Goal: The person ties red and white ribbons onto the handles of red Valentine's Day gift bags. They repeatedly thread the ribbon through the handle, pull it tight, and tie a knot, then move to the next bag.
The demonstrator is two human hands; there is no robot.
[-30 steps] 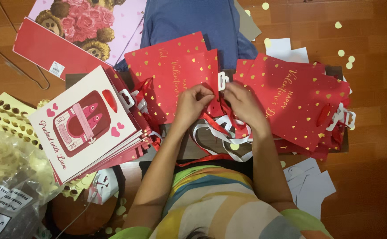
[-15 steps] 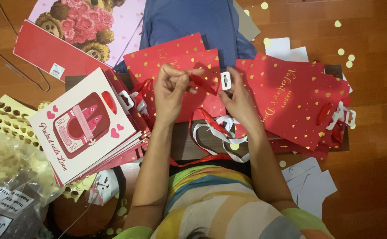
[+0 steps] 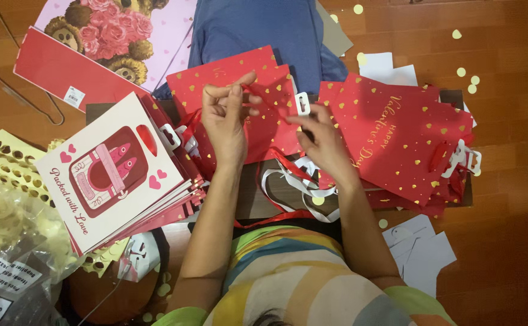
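My left hand (image 3: 226, 118) is raised over a red paper bag with gold hearts (image 3: 234, 81), its fingers pinched on a red ribbon (image 3: 268, 98). My right hand (image 3: 321, 137) pinches the same ribbon's other end beside a white plastic tag (image 3: 302, 103). The ribbon stretches between both hands. More red and white ribbons (image 3: 294, 184) lie loose below my hands.
A stack of white-and-red cards (image 3: 104, 172) lies at left. A pile of red gift bags (image 3: 403, 139) lies at right. Behind are a blue cloth (image 3: 252, 27), a pink flower bag (image 3: 113, 30), gold punched sheets (image 3: 4, 160), plastic packets (image 3: 4, 265) and white paper scraps (image 3: 418, 247).
Both hands have lifted from the ribbon pile and moved apart. The left hand rose higher and the red ribbon is now pulled taut between them.
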